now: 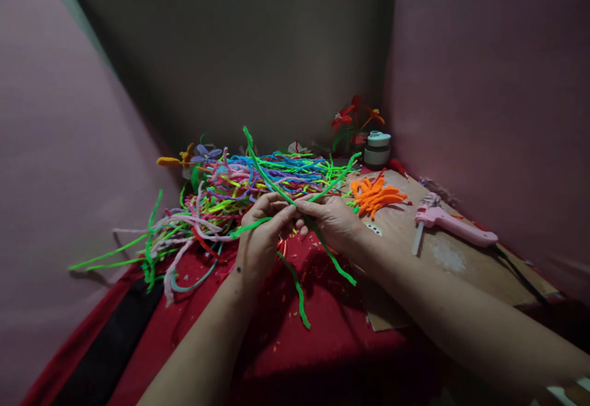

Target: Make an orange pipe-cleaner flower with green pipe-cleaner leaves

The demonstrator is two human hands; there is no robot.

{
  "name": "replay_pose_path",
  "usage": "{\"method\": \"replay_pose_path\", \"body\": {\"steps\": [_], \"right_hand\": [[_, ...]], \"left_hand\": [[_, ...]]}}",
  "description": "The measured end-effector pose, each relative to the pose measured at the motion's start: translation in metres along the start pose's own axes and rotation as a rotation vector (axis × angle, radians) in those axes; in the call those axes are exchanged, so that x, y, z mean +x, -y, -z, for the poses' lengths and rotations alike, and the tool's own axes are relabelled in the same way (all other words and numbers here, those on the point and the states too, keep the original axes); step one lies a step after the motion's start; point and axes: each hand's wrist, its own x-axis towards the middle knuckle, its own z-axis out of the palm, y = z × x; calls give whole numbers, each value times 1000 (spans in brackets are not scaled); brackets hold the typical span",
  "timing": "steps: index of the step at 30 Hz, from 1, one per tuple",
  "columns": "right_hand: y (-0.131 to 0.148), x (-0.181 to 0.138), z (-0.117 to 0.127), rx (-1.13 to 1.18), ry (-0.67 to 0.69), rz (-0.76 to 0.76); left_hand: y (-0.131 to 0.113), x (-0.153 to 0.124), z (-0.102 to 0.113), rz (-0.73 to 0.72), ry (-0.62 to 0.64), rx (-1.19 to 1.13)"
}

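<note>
My left hand point(260, 237) and my right hand point(329, 222) meet in the middle above the red cloth point(322, 338). Both pinch green pipe cleaners point(295, 283) whose ends cross between the fingers. Some strands stick up and back over the pile, others hang down toward me. Just behind my hands lies a big tangled pile of pipe cleaners in many colours point(230, 191).
A bunch of short orange pipe-cleaner pieces point(375, 195) lies on a cardboard sheet point(461, 265) at the right. A pink glue gun point(449, 225) rests there too. At the back stand a small lidded jar point(378, 148) and red pipe-cleaner flowers point(353, 117). Pink walls close both sides.
</note>
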Motion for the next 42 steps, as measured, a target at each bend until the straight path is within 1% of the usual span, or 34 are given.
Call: {"method": "replay_pose_path", "body": {"steps": [3, 6, 8, 12, 14, 15, 17, 18, 20, 22, 23, 25, 28, 31, 34, 38, 40, 42], "right_hand": [[-2, -1, 0, -13, -39, -34], [-3, -2, 0, -6, -33, -47], [-3, -1, 1, 11, 0, -66], [3, 1, 5, 59, 42, -191], [7, 2, 7, 101, 48, -231], [9, 2, 7, 122, 56, -241], [12, 2, 7, 150, 98, -244], [13, 1, 7, 152, 132, -234], [12, 0, 5, 117, 191, -183], [9, 0, 3, 54, 205, -113], [7, -1, 3, 27, 192, -83], [3, -1, 1, 3, 150, -31], [-2, -1, 0, 29, 131, 30], [-2, -4, -2, 44, 124, 46], [-1, -6, -6, 15, 69, 53], [-3, -7, -8, -17, -60, 60], [-4, -6, -7, -12, -82, 40], [-4, -6, -6, 16, -69, 0]], "left_hand": [[5, 0, 2, -19, -21, 16], [8, 0, 7, -84, -81, 202], [9, 0, 10, -170, -90, 361], [8, 1, 13, -428, -50, 569], [6, 1, 12, -505, -30, 628], [4, 1, 11, -518, -23, 637], [0, 0, 9, -475, -22, 606], [-2, -1, 9, -409, -28, 552], [-7, -1, 8, -224, -31, 410], [-9, -1, 7, -80, -19, 286], [-8, -1, 8, -42, -10, 238], [-7, 0, 7, -12, 15, 150], [-4, 1, 6, 54, 56, -52], [-3, 3, 4, 111, 63, -173], [-3, 3, 4, 105, 58, -183], [-5, 1, 6, 93, 17, -155], [-5, 0, 8, 106, 15, -147], [-6, 1, 9, 117, 19, -166]]}}
